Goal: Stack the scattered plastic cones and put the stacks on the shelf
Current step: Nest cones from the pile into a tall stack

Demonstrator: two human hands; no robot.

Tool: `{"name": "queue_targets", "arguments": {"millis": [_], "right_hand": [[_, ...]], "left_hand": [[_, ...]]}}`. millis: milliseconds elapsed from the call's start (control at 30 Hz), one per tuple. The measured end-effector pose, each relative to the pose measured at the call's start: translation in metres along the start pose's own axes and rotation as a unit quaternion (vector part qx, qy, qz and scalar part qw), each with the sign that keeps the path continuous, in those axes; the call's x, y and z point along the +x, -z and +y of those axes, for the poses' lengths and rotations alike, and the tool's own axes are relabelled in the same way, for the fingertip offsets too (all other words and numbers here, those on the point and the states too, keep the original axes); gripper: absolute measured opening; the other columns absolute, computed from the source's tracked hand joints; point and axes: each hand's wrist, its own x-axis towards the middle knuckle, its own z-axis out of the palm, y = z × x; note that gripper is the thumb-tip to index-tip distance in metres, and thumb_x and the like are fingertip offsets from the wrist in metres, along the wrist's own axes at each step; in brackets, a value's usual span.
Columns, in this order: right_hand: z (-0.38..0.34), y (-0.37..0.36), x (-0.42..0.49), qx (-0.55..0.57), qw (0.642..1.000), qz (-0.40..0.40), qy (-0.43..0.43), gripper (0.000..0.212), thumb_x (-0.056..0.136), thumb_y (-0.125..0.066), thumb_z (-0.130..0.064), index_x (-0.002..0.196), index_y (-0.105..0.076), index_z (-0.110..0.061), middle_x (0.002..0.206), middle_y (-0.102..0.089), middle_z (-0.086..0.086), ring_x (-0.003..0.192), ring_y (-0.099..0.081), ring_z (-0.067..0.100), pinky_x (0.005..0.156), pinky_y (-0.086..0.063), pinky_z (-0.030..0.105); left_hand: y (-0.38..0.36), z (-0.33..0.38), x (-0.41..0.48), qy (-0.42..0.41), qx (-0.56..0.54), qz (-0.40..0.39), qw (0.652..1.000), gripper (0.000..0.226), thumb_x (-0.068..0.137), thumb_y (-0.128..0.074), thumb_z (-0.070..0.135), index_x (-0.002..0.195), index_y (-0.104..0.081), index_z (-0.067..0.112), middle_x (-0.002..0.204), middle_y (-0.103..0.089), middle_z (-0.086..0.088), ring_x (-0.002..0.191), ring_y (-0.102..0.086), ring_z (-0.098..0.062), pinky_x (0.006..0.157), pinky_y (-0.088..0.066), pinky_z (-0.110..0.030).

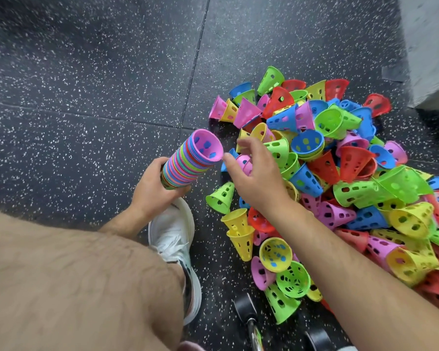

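- Your left grip (151, 188) wraps the stack (188, 162) low; right grip (255, 178) spread over the cone pile (352, 178), frame right.
- They look light, slick: pinch one by its rim.

Floor (86, 72): dark rubber-like tiling, matt and fine-grained, flecked throughout with pale chips. Loose cones (352, 158): thin moulded plastic, walls pierced with holes, surfaces smooth with a low satin sheen. Stack (188, 160): the same plastic, and the inner face of the top cone is smooth and softly matt. Shoe (173, 229): white upper that looks like mesh cloth with smoother synthetic overlays; the sole edge is smooth and matt. Dumbbell handle (255, 335): bright metal, polished and glossy, reflecting colour. End weights (243, 305): black and matt, material not determinable. Grey block (428, 46): rough, mottled, matt face, concrete-like in appearance.
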Motion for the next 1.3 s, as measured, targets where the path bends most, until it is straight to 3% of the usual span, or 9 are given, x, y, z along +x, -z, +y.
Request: {"name": "queue_targets", "arguments": {"millis": [100,300,533,667,867,967,1100,1233,1300], "right_hand": [[0.013,-0.015,-0.017,-0.077,0.992,-0.083,0.060,0.018,0.091,-0.064,-0.032,0.091,-0.069,-0.015,0.110,-0.062,0.000,0.109,-0.052,0.020,0.099,-0.041,0.039],[0.028,-0.044,-0.040,-0.330,0.904,-0.253,0.097,0.047,0.092,-0.049,-0.044,0.126,-0.065,-0.017,0.147,-0.047,0.002,0.131,-0.035,0.028,0.107,-0.035,0.040],[0.024,-0.038,-0.034,-0.291,0.936,-0.187,0.063,0.062,0.091,-0.058,-0.050,0.135,-0.049,-0.007,0.140,-0.047,0.008,0.127,-0.041,0.028,0.108,-0.037,0.040],[0.008,-0.016,-0.025,-0.136,0.989,-0.009,0.064,0.063,0.082,-0.078,-0.042,0.124,-0.058,0.000,0.121,-0.057,0.012,0.116,-0.051,0.028,0.104,-0.040,0.036],[-0.012,0.019,-0.001,-0.009,0.987,0.161,0.019,0.059,0.080,-0.079,-0.041,0.122,-0.058,-0.004,0.113,-0.062,0.008,0.107,-0.058,0.024,0.098,-0.045,0.031],[-0.022,0.021,0.003,0.057,0.991,0.123,0.001,0.068,0.081,-0.076,-0.047,0.132,-0.052,-0.009,0.120,-0.063,0.004,0.109,-0.061,0.024,0.096,-0.050,0.042],[-0.020,0.008,0.000,-0.009,1.000,-0.018,0.001,0.085,0.084,-0.068,-0.058,0.148,-0.039,-0.010,0.142,-0.053,0.005,0.130,-0.047,0.018,0.110,-0.033,0.025],[0.002,0.002,-0.019,-0.003,1.000,0.024,-0.005,0.038,0.093,-0.062,-0.035,0.123,-0.057,-0.012,0.115,-0.061,0.001,0.105,-0.055,0.020,0.096,-0.046,0.041],[0.016,-0.001,-0.032,-0.099,0.993,-0.049,0.040,0.026,0.090,-0.060,-0.031,0.111,-0.062,-0.017,0.102,-0.064,-0.001,0.099,-0.054,0.022,0.089,-0.047,0.044]], "left_hand": [[0.005,-0.010,-0.001,0.008,0.006,0.004,1.000,0.066,0.067,-0.090,0.047,0.121,-0.052,0.040,0.113,-0.065,0.017,0.103,-0.064,-0.006,0.089,-0.055,-0.044],[0.008,-0.015,-0.009,0.016,0.008,0.006,1.000,0.065,0.067,-0.089,0.049,0.119,-0.050,0.044,0.111,-0.064,0.021,0.100,-0.063,0.000,0.086,-0.054,-0.039],[0.006,-0.011,-0.010,0.024,0.000,0.003,1.000,0.065,0.064,-0.083,0.051,0.119,-0.054,0.036,0.110,-0.065,0.017,0.100,-0.063,-0.005,0.085,-0.052,-0.037],[0.007,-0.010,-0.009,0.022,-0.005,0.008,1.000,0.063,0.065,-0.087,0.046,0.118,-0.053,0.039,0.109,-0.065,0.021,0.099,-0.063,0.000,0.084,-0.053,-0.037],[0.009,-0.007,-0.010,0.021,-0.006,0.008,1.000,0.062,0.066,-0.086,0.049,0.117,-0.052,0.042,0.109,-0.064,0.026,0.100,-0.061,0.008,0.078,-0.049,-0.027],[0.007,-0.005,-0.011,0.008,-0.005,-0.001,1.000,0.062,0.065,-0.084,0.052,0.116,-0.050,0.044,0.110,-0.063,0.024,0.100,-0.061,0.002,0.083,-0.052,-0.032],[0.003,-0.002,-0.011,-0.015,-0.008,-0.008,1.000,0.063,0.066,-0.085,0.048,0.118,-0.052,0.039,0.111,-0.066,0.016,0.102,-0.064,-0.012,0.089,-0.055,-0.044],[0.006,-0.005,-0.013,-0.018,-0.016,-0.006,1.000,0.064,0.066,-0.087,0.047,0.119,-0.053,0.038,0.112,-0.065,0.015,0.103,-0.065,-0.013,0.090,-0.055,-0.046],[0.008,-0.009,-0.014,-0.018,-0.013,-0.004,1.000,0.066,0.066,-0.090,0.045,0.120,-0.053,0.037,0.112,-0.065,0.015,0.103,-0.064,-0.011,0.089,-0.055,-0.045]]}}
